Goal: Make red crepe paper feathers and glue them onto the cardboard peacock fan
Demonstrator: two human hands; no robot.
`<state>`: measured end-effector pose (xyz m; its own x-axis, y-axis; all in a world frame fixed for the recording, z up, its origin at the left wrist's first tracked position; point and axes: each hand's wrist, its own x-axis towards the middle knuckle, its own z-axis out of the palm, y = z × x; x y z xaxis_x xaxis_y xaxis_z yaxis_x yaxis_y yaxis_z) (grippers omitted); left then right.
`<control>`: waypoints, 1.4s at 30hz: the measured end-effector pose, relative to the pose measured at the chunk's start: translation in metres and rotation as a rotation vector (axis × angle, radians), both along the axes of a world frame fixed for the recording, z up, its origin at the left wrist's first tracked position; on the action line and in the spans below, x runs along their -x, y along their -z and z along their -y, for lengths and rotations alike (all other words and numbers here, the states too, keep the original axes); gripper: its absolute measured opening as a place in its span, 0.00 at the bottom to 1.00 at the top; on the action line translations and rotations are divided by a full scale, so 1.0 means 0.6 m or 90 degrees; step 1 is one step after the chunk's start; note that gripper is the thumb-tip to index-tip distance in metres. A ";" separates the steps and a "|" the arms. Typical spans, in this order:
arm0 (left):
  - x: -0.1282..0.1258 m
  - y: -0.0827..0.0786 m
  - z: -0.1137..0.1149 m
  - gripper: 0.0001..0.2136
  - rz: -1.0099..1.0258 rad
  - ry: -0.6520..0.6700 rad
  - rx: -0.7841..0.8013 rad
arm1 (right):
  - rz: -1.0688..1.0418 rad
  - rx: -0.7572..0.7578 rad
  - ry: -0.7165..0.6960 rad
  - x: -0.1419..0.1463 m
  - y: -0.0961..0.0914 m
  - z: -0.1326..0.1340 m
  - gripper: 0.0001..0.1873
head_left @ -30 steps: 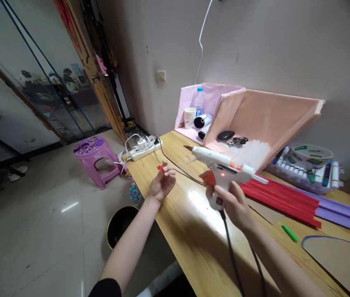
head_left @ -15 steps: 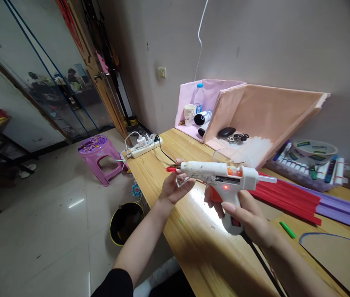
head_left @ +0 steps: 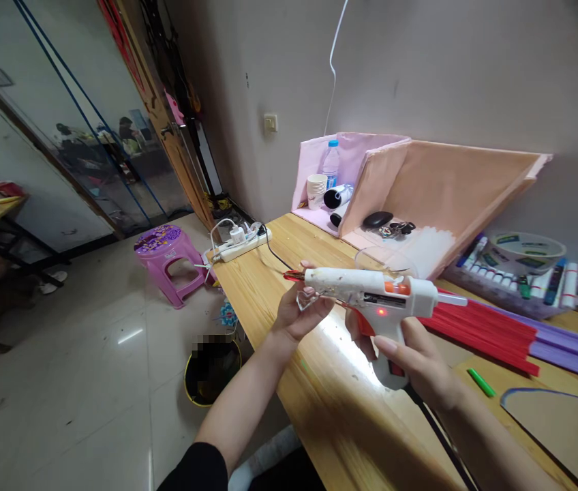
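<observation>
Worktop (head_left: 337,416) stretches beneath a white glue gun (head_left: 363,288), which the right hand (head_left: 422,358) clasps above the surface near the left edge, while the left hand (head_left: 295,316), partly hidden by the gun, pinches a small red piece (head_left: 293,275) at the gun's tip.
</observation>
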<state>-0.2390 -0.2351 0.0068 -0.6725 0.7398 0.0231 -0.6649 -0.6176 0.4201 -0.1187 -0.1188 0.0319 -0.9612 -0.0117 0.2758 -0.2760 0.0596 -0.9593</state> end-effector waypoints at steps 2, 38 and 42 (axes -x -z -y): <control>0.000 0.001 0.000 0.16 0.014 0.014 -0.023 | 0.003 0.008 -0.006 -0.001 0.002 -0.002 0.15; 0.013 0.018 -0.001 0.07 0.091 -0.004 -0.019 | 0.060 -0.026 0.010 0.005 0.002 -0.014 0.19; 0.011 0.013 -0.002 0.06 0.102 -0.022 0.008 | 0.060 -0.026 0.021 0.002 0.001 -0.015 0.19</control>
<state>-0.2455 -0.2341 -0.0012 -0.6917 0.7158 -0.0959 -0.7027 -0.6365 0.3178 -0.1201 -0.1095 0.0315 -0.9828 0.0114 0.1841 -0.1819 0.1063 -0.9776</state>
